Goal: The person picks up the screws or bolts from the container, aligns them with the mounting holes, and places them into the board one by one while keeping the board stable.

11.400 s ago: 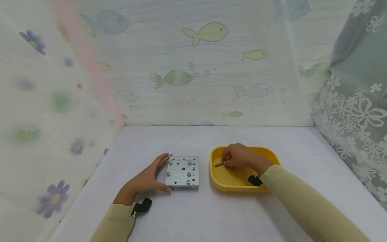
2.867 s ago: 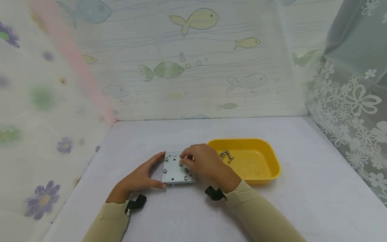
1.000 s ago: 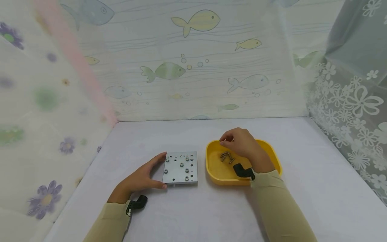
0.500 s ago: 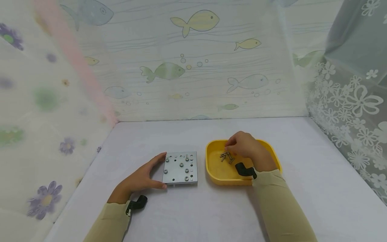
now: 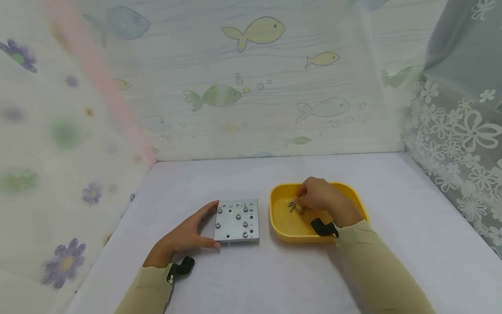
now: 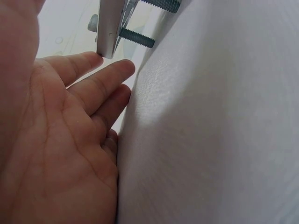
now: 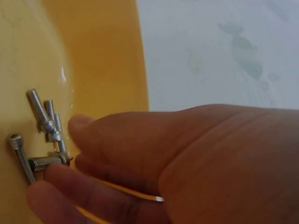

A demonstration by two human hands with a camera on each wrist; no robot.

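In the head view, the left hand [image 5: 187, 234] was spread toward two o'clock. The right hand [image 5: 322, 197] pointed toward ten o'clock.

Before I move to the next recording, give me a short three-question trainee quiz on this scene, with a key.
1. How many screw heads show on top of the metal plate?
2. True or false: the left hand touches the metal plate.
3. What is the right hand over? A) the metal plate; B) the yellow tray; C) a glass jar.

Key: 1. Six. 2. True. 3. B.
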